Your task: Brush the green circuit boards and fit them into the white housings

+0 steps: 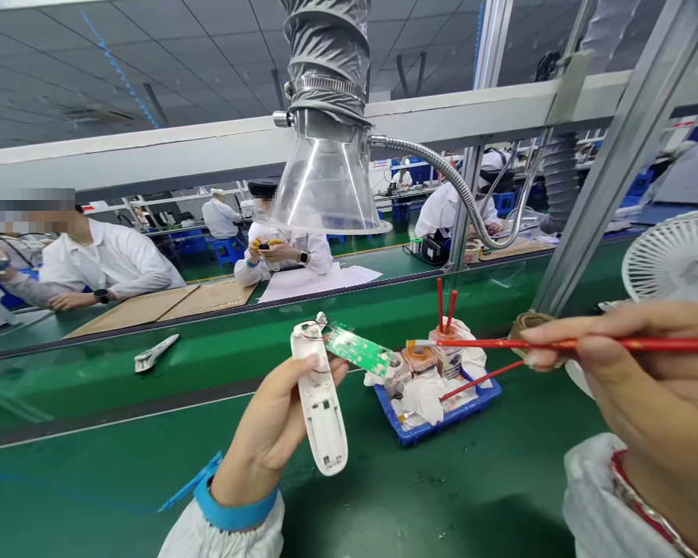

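Head view. Left hand (271,426) wraps a white plastic housing (319,403), held tilted, open side up, over the green desk (116,434). One green PCB (357,349) sticks out from its top end, linked by thin wires (317,329). Right hand (634,364) pinches one red stick (558,344) between thumb and fingers, level, pale tip just beside the PCB's far end, not clearly touching.

Blue tray (436,418) on the desk, right of the housing, holds white tissue (422,399), an orange tape roll (419,358) and a small carton (447,360). Two more red sticks (445,306) stand upright at its back, and a fourth (480,381) leans over its right rim. One small white part (154,353) lies on the desk beyond the housing.

Overhead: one clear fume hood (326,186) on a silver duct (326,54). Far right: one white fan (678,260). Across the bench: three co-workers in white coats; the nearest one opposite holds a yellow tool (264,246). Two cardboard sheets (163,308) and white paper (319,281) lie on their side.
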A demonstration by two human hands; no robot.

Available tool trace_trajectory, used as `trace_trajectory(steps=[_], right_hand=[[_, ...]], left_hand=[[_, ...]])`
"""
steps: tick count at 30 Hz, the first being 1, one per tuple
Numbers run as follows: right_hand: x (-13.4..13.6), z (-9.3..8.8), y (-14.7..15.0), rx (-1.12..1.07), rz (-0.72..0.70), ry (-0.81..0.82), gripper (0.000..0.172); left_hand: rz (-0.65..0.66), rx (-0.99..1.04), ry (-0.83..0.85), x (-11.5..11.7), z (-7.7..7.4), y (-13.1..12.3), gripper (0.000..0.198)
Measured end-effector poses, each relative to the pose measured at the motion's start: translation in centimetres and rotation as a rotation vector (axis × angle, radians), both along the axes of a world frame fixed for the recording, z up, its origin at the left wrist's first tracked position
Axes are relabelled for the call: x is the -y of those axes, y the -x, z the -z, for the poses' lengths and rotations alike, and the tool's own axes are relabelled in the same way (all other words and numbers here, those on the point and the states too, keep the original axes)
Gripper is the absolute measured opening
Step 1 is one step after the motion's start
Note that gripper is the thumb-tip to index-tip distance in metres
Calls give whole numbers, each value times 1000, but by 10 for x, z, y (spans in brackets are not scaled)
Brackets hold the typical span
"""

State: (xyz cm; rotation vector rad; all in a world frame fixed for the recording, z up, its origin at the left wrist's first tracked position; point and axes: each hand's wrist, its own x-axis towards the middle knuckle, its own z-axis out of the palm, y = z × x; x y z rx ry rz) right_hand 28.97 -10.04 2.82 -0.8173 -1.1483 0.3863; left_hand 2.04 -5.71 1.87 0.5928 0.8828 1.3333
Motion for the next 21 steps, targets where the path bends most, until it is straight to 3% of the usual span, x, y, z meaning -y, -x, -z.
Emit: trace_trajectory(steps=[2,4,6,9,11,16,21], right_hand=[[-17,7,1,-102,-112,112,21],[-35,27,5,-377,-387,383,34],[-49,56,10,-457,-423,518,38],[-59,98,16,-580,-427,724,21],[-61,116,18,-657,-407,819,10],[-63,121,17,-749,-384,925,9],[-64,110,7,-716,-400,988,9]], left_hand=[[-98,37,3,-4,-5,7,12],[-156,47,-12,-7,-9,13,14],[-184,30,-11,-9,-12,16,15],[-192,17,0,-11,-12,18,17],[-170,16,-21,-12,-11,17,15],[-62,-32,-58,-12,-1,13,8],[107,-56,-157,-8,13,4,21]])
